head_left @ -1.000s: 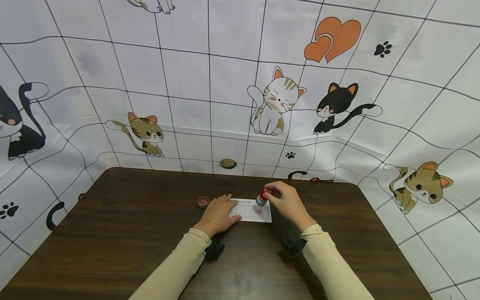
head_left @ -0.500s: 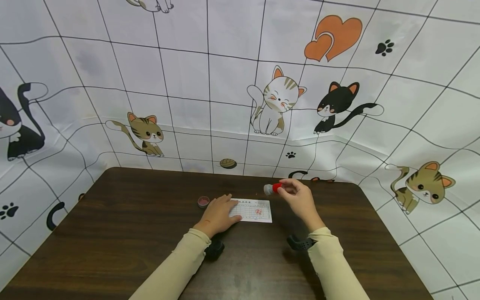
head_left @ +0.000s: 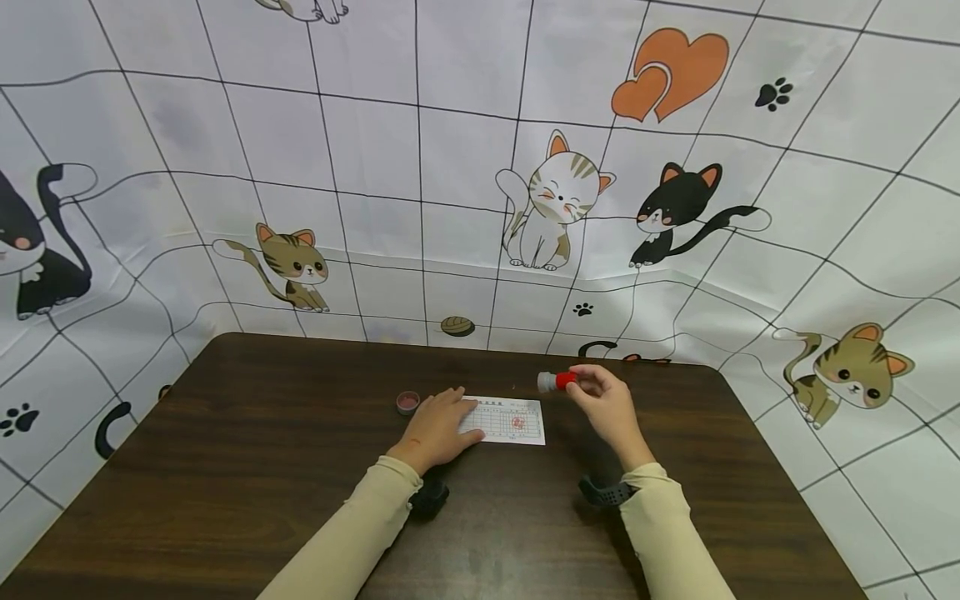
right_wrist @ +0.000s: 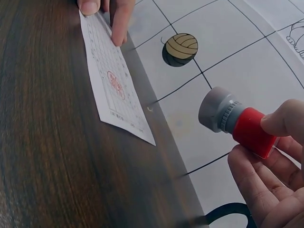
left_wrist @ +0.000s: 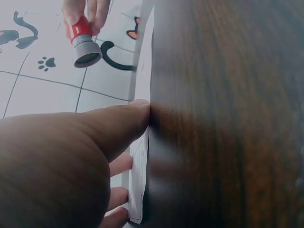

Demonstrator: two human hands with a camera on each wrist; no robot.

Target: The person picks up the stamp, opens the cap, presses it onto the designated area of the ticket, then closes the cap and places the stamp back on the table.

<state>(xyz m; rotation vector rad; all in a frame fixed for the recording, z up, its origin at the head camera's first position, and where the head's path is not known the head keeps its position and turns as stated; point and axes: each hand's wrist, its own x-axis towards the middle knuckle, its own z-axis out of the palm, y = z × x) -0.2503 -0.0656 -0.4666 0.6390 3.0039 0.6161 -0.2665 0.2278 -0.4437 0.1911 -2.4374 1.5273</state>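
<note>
While the left hand (head_left: 438, 429) lies flat, fingers pinning the small white gridded paper slip (head_left: 504, 421) to the dark wooden table (head_left: 225, 500), a red seal mark already shows on it; beyond — lifted clear — the right hand (head_left: 609, 408) pinches the red-and-grey round stamp (head_left: 557, 382); its small pink cap (head_left: 407, 402) sits left, still off.

The left hand (head_left: 438, 429) lies palm down, fingers straight and spread flat, its forearm reaching in from the near left in a cream sleeve. The right hand (head_left: 609, 408) is raised further right, thumb and fingertips (right_wrist: 285, 121) pinched together, wrist bent back, a dark band round the wrist.
</note>
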